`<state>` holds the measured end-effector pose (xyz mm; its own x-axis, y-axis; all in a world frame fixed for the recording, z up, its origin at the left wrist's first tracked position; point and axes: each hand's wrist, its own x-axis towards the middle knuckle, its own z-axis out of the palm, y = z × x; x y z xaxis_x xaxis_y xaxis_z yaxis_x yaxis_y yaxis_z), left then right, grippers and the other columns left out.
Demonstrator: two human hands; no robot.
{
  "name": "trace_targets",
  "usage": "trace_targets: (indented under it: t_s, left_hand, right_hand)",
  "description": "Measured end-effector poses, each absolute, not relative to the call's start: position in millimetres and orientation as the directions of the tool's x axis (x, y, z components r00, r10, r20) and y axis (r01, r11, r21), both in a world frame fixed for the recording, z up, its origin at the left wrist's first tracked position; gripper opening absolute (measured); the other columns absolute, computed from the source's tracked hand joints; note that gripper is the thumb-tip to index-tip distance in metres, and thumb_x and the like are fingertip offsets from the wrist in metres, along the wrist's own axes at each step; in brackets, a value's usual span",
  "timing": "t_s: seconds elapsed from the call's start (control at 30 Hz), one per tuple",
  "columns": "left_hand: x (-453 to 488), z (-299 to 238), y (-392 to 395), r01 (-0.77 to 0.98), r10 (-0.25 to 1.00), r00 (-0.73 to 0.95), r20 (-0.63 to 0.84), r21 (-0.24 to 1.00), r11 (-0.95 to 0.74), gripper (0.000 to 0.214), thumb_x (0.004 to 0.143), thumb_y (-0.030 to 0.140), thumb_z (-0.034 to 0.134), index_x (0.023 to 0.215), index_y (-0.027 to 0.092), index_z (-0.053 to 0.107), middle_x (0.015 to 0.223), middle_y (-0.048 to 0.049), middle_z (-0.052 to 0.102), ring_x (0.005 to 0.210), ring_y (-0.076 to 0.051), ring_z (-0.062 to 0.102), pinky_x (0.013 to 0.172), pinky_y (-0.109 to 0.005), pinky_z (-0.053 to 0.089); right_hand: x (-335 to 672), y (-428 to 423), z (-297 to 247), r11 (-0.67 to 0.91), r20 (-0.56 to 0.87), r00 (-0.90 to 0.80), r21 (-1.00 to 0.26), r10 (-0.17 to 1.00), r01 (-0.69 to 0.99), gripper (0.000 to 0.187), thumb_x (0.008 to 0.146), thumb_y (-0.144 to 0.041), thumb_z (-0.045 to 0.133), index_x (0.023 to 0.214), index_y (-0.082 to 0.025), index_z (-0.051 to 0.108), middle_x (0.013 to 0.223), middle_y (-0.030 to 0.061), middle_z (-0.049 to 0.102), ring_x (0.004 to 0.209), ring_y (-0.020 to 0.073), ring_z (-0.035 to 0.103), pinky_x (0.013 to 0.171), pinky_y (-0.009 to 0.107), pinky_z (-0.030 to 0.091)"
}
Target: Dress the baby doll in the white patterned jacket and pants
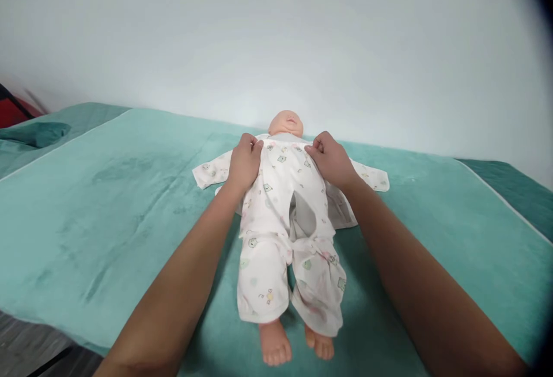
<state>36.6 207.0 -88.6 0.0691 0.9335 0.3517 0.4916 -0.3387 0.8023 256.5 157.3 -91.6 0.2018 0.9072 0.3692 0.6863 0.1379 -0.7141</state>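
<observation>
A baby doll (286,122) lies on its back, head away from me and bare feet toward me. White printed baby pants (268,204) cover its legs, with an open split at the crotch showing grey. Their waistband reaches up to the doll's chest. My left hand (247,161) pinches the left end of the waistband. At the right end, my right hand (330,158) grips the same edge between thumb and fingers. A matching printed top (371,176) is under the doll, its sleeves spread out to both sides and its front flap open at the right.
A green plush cover (129,193) lies beneath the doll, with darker green fabric (510,184) at both sides. A white wall (276,43) rises behind. Something red (12,113) stands at the far left edge, and grey floor (26,342) shows at lower left.
</observation>
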Motion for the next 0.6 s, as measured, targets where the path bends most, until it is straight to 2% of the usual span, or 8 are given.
trace_targets:
  t_s: [0.13,0.23,0.33,0.43,0.5,0.6]
  left_hand:
    - [41,-105,218,0.413,0.946,0.014,0.324,0.86,-0.3,0.014,0.09,0.031,0.053,0.08,0.022,0.051,0.07,0.0027,0.055,0.067,-0.015,0.049,0.067,-0.028,0.037]
    - [37,-113,217,0.431,0.911,0.084,0.403,0.81,-0.398,0.017,0.091,0.035,0.054,0.08,0.022,0.053,0.077,0.0005,0.059,0.075,-0.016,0.053,0.072,-0.028,0.041]
    - [33,-112,216,0.494,0.823,0.212,0.528,0.668,-0.556,0.019,0.093,0.038,0.052,0.085,0.021,0.055,0.099,-0.005,0.064,0.096,-0.019,0.056,0.088,-0.031,0.043]
    - [32,-104,218,0.536,0.754,0.329,0.568,0.545,-0.644,0.019,0.095,0.038,0.049,0.087,0.021,0.054,0.121,-0.008,0.064,0.115,-0.023,0.053,0.102,-0.036,0.037]
    - [34,-100,220,0.546,0.785,0.359,0.505,0.569,-0.615,0.02,0.097,0.038,0.046,0.087,0.022,0.053,0.119,-0.0076,0.066,0.11,-0.023,0.056,0.097,-0.036,0.04]
    - [37,-95,227,0.607,0.881,0.277,0.383,0.642,-0.469,0.021,0.098,0.038,0.041,0.087,0.022,0.05,0.092,-0.0056,0.067,0.086,-0.022,0.06,0.079,-0.034,0.043]
  right_hand:
    - [252,172,-103,0.085,0.329,0.329,-0.809,0.885,0.581,0.02,0.087,-0.038,0.06,0.08,-0.024,0.047,0.058,-0.0059,0.044,0.058,0.0155,0.042,0.061,0.03,0.033]
    - [249,167,-109,0.148,0.334,0.307,-0.854,0.891,0.5,0.021,0.086,-0.043,0.061,0.081,-0.024,0.054,0.065,-0.0038,0.05,0.063,0.0156,0.046,0.065,0.03,0.037]
    - [251,162,-110,0.293,0.442,0.193,-0.805,0.876,0.515,0.019,0.084,-0.039,0.063,0.079,-0.022,0.057,0.096,0.0036,0.063,0.086,0.019,0.056,0.079,0.033,0.042]
    - [255,164,-109,0.41,0.526,0.081,-0.741,0.847,0.531,0.017,0.088,-0.037,0.058,0.08,-0.022,0.054,0.122,0.0062,0.062,0.108,0.0222,0.056,0.092,0.036,0.04]
    - [257,168,-108,0.383,0.497,0.056,-0.732,0.866,0.564,0.018,0.091,-0.039,0.054,0.083,-0.023,0.052,0.114,0.0045,0.066,0.101,0.0219,0.058,0.087,0.035,0.041]
    - [260,177,-106,0.284,0.472,0.096,-0.668,0.876,0.687,0.018,0.091,-0.04,0.052,0.084,-0.024,0.052,0.084,0.0006,0.065,0.078,0.0197,0.056,0.073,0.032,0.038]
